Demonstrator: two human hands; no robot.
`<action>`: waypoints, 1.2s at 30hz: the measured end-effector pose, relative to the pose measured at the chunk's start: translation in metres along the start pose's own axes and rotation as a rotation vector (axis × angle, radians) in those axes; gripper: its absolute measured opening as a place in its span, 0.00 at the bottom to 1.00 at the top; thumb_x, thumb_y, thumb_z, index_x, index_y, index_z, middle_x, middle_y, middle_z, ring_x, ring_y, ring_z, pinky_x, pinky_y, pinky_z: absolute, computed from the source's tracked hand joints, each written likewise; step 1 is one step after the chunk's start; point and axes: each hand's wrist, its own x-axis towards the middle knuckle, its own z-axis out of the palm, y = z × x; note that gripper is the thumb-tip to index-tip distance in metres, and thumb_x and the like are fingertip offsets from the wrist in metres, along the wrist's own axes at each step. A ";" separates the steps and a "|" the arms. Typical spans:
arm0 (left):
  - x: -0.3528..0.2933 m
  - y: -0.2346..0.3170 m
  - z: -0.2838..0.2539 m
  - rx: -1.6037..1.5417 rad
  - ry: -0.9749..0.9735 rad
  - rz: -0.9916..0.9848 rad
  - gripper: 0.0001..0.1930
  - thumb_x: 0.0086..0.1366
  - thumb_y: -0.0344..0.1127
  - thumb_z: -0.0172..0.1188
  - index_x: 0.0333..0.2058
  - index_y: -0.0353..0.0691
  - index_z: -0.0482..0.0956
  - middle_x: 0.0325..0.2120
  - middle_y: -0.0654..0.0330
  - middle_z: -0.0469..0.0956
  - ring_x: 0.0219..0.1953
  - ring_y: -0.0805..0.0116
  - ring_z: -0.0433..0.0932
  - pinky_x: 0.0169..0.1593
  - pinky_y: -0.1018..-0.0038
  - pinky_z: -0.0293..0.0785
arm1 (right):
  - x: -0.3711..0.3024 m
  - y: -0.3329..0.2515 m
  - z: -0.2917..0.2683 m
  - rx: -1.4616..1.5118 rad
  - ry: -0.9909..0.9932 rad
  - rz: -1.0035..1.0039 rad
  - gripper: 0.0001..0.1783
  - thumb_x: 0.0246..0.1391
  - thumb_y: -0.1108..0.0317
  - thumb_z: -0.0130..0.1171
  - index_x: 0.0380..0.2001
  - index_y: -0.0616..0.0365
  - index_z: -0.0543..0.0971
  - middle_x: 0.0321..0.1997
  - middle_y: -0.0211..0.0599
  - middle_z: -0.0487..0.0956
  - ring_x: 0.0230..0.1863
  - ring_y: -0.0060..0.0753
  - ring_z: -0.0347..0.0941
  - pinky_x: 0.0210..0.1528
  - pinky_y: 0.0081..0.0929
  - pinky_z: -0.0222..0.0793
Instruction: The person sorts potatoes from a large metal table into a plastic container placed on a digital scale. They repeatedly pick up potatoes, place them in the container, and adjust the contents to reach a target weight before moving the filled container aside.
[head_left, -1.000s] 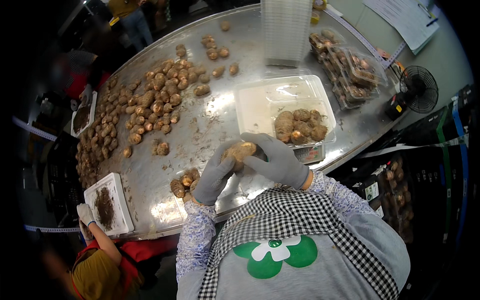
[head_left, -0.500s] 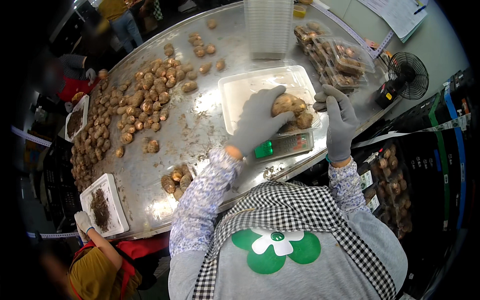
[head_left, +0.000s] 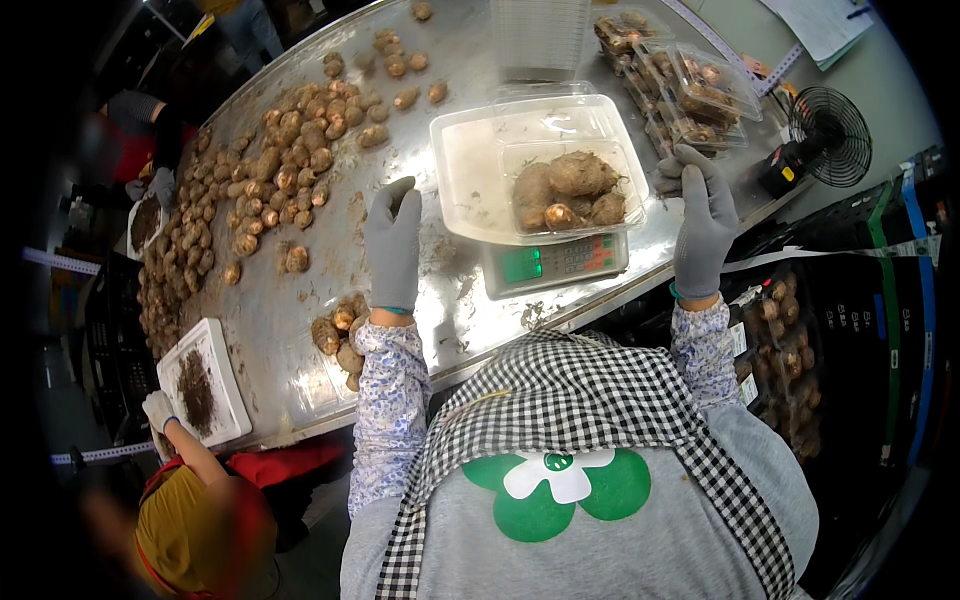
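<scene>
My left hand (head_left: pixel 394 245), in a grey glove, is raised over the table left of the scale, its fingers slightly bent and apart, holding nothing. My right hand (head_left: pixel 706 225), also gloved, hovers right of the scale with loosely curled fingers; nothing shows in it. Between them a digital scale (head_left: pixel 512 278) with a lit green display bears a white tray (head_left: pixel 462 190). Inside that tray sits a clear plastic container (head_left: pixel 520 157) holding several brown taro corms (head_left: pixel 582 175). Neither hand touches the container.
A large heap of taros (head_left: pixel 300 150) covers the table's left part; a small group (head_left: pixel 345 335) lies near its front edge. Stacked clear containers (head_left: pixel 540 35), filled packs (head_left: pixel 690 95) and a black fan (head_left: pixel 828 135) stand behind. A co-worker's gloved hand (head_left: pixel 160 410) touches a white tray (head_left: pixel 228 385).
My left hand has let go of a taro in the container and moved left, away from the scale. My right hand has stayed nearly the same.
</scene>
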 end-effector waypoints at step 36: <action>0.008 0.008 0.082 0.412 -0.273 0.454 0.16 0.66 0.35 0.59 0.51 0.39 0.79 0.55 0.49 0.74 0.58 0.50 0.71 0.62 0.62 0.68 | 0.059 0.086 0.021 -0.777 -0.192 -0.398 0.20 0.59 0.68 0.57 0.55 0.57 0.78 0.39 0.42 0.82 0.41 0.41 0.79 0.46 0.33 0.75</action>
